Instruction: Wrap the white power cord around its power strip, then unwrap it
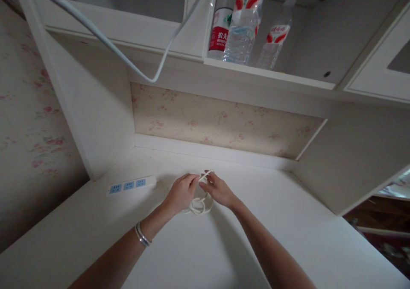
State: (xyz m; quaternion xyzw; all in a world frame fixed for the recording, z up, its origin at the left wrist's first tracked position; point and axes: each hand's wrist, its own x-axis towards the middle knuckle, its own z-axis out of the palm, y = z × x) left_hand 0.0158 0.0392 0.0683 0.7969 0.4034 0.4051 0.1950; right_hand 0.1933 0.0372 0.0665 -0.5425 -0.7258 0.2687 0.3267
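Both hands meet over the white desk, working on a white power cord [199,206] that lies in loose loops beneath them. My left hand [182,190] is closed, its thumb and fingers pinching the cord. Opposite it, my right hand [218,190] has its thumb and fingers curled around a raised stretch of the same cord. To the left lies a white power strip [132,185] with blue socket faces. The stretch between the strip and the loops is partly hidden behind my left hand.
Plastic water bottles [241,32] stand in the open cabinet overhead, near the shelf edge [272,74]. A pale bent tube [105,45] crosses the upper left in front of the cabinet. Side panels [355,152] bound the desk [179,255], and floral wallpaper [205,120] shows behind.
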